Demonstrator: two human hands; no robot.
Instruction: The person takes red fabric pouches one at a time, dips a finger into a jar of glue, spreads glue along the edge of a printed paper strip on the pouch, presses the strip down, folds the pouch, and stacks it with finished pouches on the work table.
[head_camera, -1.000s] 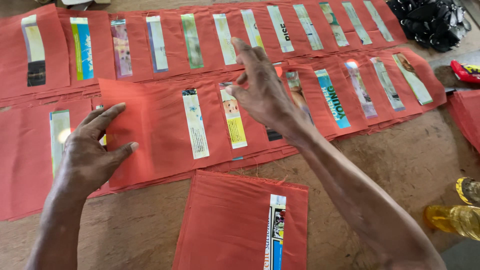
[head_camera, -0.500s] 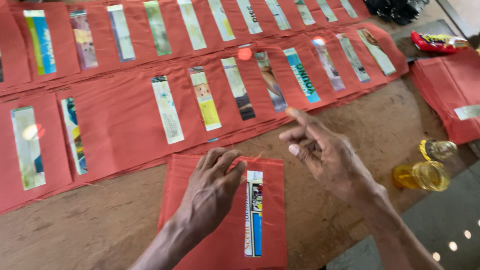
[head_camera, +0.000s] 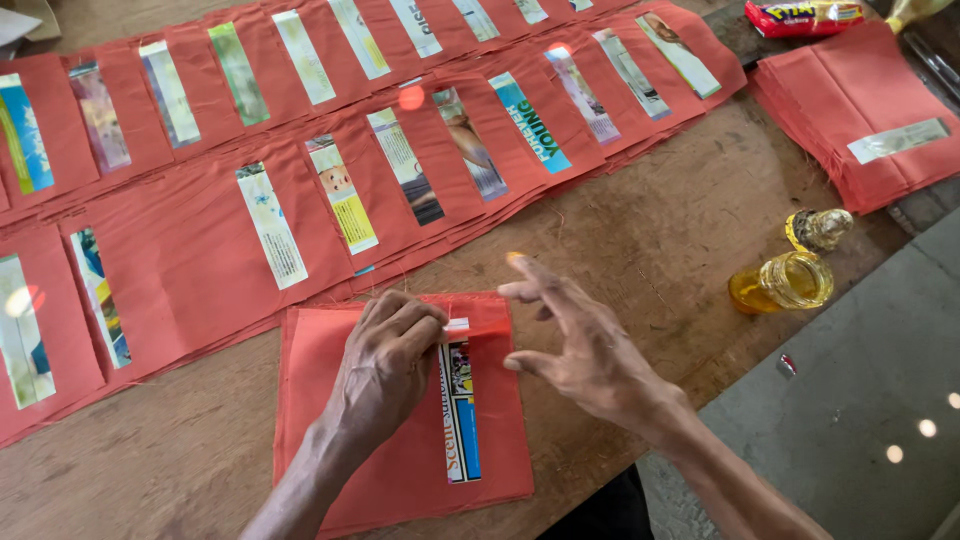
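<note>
Two hands over one red paper envelope (head_camera: 400, 455) at the near edge of the wooden table (head_camera: 660, 250). Left hand (head_camera: 385, 365) lies on the envelope's top-centre, fingers curled together and pinched on the upper end of the printed paper strip (head_camera: 461, 410) that runs down the envelope's middle; thumb and fingertips meet right at the strip's top, beside a thin red sliver at the envelope's upper edge. Right hand (head_camera: 580, 345) hovers just right of that spot, fingers spread apart, holding nothing, index tip pointing up-left; can't tell whether its lower fingers touch the envelope's right edge. Envelope lies flat, square to the table edge, its top edge just below the front row of finished envelopes (head_camera: 300, 230). That row overlaps like shingles across the table from left to right, each piece with a coloured strip down it; a second row (head_camera: 240, 70) lies behind it, well apart from the hands. Stack of red envelopes (head_camera: 860, 110) sits at far right, top one with a pale strip. Between that stack and the right hand: small glass jar of yellow liquid (head_camera: 785, 282) lying on its side, with a gold lid (head_camera: 818, 230) just beside it. Red snack packet (head_camera: 800, 14) at top right behind the stack. Grey floor (head_camera: 860, 400) shows beyond the table's right edge.
</note>
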